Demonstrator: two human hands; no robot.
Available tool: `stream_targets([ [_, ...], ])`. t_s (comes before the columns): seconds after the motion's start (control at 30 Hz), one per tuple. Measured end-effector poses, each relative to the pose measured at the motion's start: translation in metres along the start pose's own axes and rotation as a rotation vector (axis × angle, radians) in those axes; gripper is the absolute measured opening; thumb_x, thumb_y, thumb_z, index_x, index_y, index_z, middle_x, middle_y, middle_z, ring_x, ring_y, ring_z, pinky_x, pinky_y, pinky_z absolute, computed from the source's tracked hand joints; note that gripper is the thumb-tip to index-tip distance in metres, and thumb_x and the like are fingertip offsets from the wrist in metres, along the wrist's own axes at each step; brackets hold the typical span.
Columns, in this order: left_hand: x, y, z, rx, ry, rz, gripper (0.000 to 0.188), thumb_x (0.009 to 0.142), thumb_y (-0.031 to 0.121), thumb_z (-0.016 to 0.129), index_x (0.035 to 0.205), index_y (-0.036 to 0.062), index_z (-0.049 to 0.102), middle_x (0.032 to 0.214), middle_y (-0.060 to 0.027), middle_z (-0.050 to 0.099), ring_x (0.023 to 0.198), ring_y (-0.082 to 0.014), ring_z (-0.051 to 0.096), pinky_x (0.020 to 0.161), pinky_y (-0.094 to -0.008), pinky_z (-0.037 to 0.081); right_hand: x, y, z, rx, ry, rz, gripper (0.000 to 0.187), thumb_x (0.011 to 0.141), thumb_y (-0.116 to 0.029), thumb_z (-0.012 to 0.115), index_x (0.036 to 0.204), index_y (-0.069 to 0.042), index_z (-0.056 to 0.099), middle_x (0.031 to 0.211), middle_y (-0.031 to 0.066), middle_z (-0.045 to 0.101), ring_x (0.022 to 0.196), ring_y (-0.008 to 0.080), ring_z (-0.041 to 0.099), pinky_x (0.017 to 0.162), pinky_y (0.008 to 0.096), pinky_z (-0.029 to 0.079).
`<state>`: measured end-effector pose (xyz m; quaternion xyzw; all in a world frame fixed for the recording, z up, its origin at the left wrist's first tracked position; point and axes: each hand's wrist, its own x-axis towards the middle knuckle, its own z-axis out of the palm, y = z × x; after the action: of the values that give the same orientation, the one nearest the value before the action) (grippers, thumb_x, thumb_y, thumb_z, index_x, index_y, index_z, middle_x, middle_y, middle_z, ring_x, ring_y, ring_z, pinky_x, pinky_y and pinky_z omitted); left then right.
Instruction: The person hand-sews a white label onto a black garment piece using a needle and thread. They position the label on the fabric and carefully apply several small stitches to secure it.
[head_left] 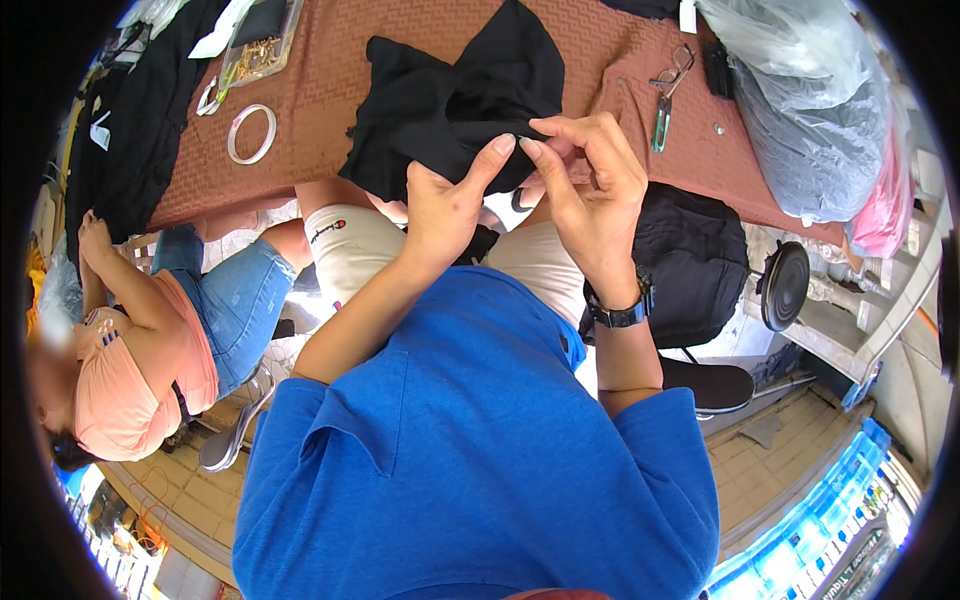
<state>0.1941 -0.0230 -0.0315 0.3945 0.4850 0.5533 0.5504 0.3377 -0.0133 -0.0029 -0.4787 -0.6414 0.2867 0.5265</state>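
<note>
1. The left hand [450,200] is pinching the near edge of a black garment [450,100], thumb and fingers closed on the fabric, keeping it taut.
2. The right hand [590,190] is pinching the same edge just beside it, fingertips together on the cloth, likely working a small spot.
3. The garment is draping over the brown tablecloth [330,80], its bulk supported there.
4. Scissors [668,90] are lying near, within reach.
</note>
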Motion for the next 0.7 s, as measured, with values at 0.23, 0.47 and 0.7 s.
stream_targets([
  [0.23, 0.000, 0.005, -0.001, 0.078, -0.051, -0.002, 0.014, 0.096, 0.010, 0.068, 0.098, -0.0022, 0.075, 0.085, -0.0001, 0.072, 0.076, -0.0045, 0.059, 0.067, -0.0212, 0.047, 0.000, 0.004, 0.011, 0.062, 0.090, -0.033, 0.019, 0.084, 0.006, 0.075, 0.100, 0.002, 0.066, 0.081, 0.0067, 0.066, 0.069, 0.0120, 0.063, 0.061, 0.0251, 0.051],
  [0.47, 0.004, 0.002, -0.003, 0.063, -0.110, 0.065, 0.013, 0.095, 0.009, 0.069, 0.098, -0.0023, 0.076, 0.087, 0.0003, 0.072, 0.077, -0.0044, 0.060, 0.068, -0.0209, 0.047, 0.002, 0.010, 0.012, -0.039, 0.098, -0.131, 0.017, 0.082, 0.005, 0.077, 0.089, 0.000, 0.062, 0.078, 0.0067, 0.066, 0.066, 0.0141, 0.063, 0.059, 0.0264, 0.051],
  [0.7, 0.008, -0.005, -0.008, 0.016, -0.069, -0.015, 0.016, 0.094, 0.012, 0.072, 0.097, -0.0029, 0.076, 0.086, -0.0007, 0.073, 0.076, -0.0044, 0.063, 0.066, -0.0223, 0.050, 0.004, 0.011, 0.010, -0.161, 0.043, -0.177, 0.017, 0.079, 0.005, 0.078, 0.088, 0.000, 0.064, 0.079, 0.0087, 0.066, 0.069, 0.0210, 0.063, 0.060, 0.0320, 0.051],
])
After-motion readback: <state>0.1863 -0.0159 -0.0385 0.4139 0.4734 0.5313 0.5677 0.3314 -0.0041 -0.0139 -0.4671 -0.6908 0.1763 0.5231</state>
